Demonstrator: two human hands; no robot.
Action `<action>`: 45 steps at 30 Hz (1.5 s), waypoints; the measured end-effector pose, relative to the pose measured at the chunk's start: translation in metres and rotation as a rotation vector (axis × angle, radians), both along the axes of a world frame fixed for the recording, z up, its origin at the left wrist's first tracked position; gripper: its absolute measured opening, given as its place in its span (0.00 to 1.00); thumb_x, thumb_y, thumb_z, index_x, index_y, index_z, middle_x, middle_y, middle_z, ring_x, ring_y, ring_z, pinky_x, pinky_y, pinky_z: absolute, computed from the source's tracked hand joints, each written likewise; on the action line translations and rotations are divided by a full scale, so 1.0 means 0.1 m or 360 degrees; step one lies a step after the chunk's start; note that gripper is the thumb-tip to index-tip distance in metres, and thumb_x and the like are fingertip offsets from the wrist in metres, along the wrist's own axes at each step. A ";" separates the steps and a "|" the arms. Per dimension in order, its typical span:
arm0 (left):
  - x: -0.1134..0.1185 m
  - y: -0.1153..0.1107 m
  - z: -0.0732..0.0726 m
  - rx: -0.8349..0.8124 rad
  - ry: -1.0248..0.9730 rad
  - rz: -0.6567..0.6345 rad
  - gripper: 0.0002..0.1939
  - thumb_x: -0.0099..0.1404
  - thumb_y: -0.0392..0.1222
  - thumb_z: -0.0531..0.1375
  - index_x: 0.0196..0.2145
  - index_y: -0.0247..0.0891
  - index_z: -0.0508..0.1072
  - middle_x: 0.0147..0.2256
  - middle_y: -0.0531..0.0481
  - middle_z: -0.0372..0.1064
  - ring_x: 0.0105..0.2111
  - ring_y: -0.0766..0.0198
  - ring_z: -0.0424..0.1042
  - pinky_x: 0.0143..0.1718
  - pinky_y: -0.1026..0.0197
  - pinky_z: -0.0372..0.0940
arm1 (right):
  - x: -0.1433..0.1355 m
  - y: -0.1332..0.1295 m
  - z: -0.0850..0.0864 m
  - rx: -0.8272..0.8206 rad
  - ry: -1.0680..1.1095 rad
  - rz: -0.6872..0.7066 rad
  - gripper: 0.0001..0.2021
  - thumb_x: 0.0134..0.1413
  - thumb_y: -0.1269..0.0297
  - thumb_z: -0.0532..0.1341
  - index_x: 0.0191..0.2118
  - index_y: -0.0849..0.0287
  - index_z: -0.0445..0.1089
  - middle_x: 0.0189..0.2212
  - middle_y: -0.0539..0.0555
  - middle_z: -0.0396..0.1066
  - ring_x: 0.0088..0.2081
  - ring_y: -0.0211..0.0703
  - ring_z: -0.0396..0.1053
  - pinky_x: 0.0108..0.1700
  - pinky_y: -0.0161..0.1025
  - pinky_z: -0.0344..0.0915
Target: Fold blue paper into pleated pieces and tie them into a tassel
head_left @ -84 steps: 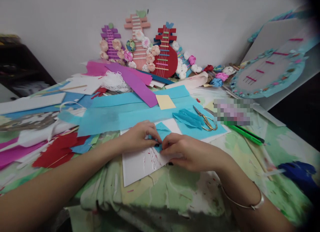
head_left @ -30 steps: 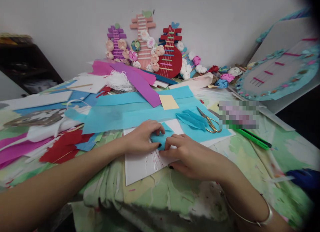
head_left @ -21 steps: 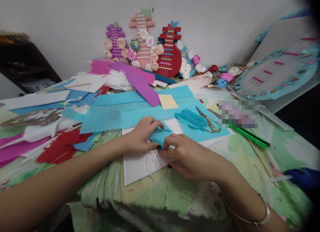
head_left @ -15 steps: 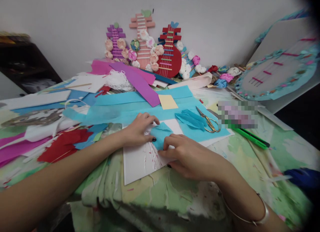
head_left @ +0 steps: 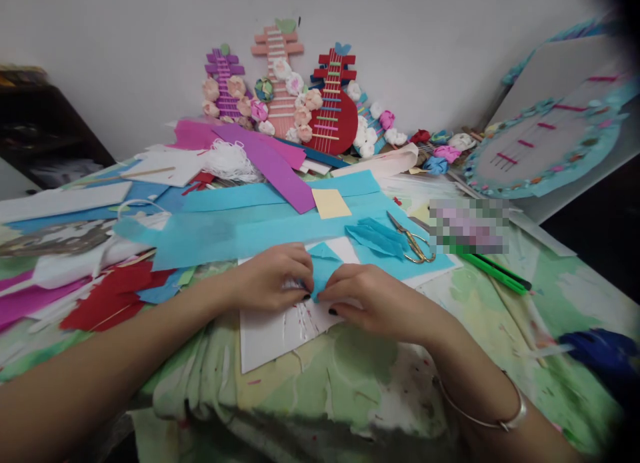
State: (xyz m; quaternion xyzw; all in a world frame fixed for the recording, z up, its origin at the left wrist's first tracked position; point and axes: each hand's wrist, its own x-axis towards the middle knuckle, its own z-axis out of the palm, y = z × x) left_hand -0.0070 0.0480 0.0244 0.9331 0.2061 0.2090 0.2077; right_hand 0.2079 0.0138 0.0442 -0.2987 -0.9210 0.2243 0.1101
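A small piece of blue crepe paper (head_left: pixel 326 255) lies over a white board (head_left: pixel 260 346) in front of me. My left hand (head_left: pixel 277 276) has its fingers and thumb pinched together at the paper's left edge. From the other side, my right hand (head_left: pixel 375 300) pinches the paper's lower right edge, fingers curled. The two hands almost meet, and they hide part of the paper. Below them the board shows shiny glue lines (head_left: pixel 300 324) with small red marks. Right of the paper sit a folded blue crepe strip (head_left: pixel 375 238) and gold-handled scissors (head_left: pixel 415 243).
A green cutter (head_left: pixel 493 270) lies to the right. Behind are a yellow square (head_left: pixel 331 204), a purple strip (head_left: pixel 273 170) and white string (head_left: pixel 229 160). Paper lutes, one red (head_left: pixel 333 126), lean on the wall. Red paper scraps (head_left: pixel 115 293) lie left.
My left hand's fingers have closed in toward the thumb at the blue paper's edge. My right hand has shifted slightly up and left. The whole view has moved a little.
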 end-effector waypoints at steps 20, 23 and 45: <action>-0.02 -0.04 0.01 0.0221 0.0168 -0.0096 0.09 0.60 0.31 0.55 0.35 0.39 0.73 0.35 0.46 0.73 0.40 0.58 0.67 0.45 0.55 0.61 | -0.07 0.19 -0.23 -0.0064 0.0101 -0.0645 0.09 0.44 0.79 0.59 0.31 0.61 0.71 0.26 0.50 0.70 0.30 0.36 0.64 0.33 0.33 0.56; -0.02 -0.04 -0.01 0.0222 0.0181 -0.0088 0.10 0.62 0.34 0.55 0.40 0.40 0.73 0.36 0.45 0.72 0.40 0.58 0.67 0.46 0.54 0.61 | -0.07 0.19 -0.24 -0.0069 0.0109 -0.0642 0.08 0.44 0.79 0.59 0.31 0.61 0.71 0.26 0.50 0.70 0.30 0.36 0.64 0.33 0.33 0.56; 0.02 -0.01 -0.08 0.0847 0.0358 0.0030 0.11 0.65 0.32 0.51 0.31 0.36 0.72 0.33 0.45 0.73 0.40 0.57 0.68 0.48 0.51 0.59 | 0.25 0.32 -0.14 -0.0172 0.0078 -0.0706 0.11 0.40 0.81 0.60 0.29 0.59 0.75 0.28 0.51 0.75 0.31 0.39 0.70 0.34 0.35 0.64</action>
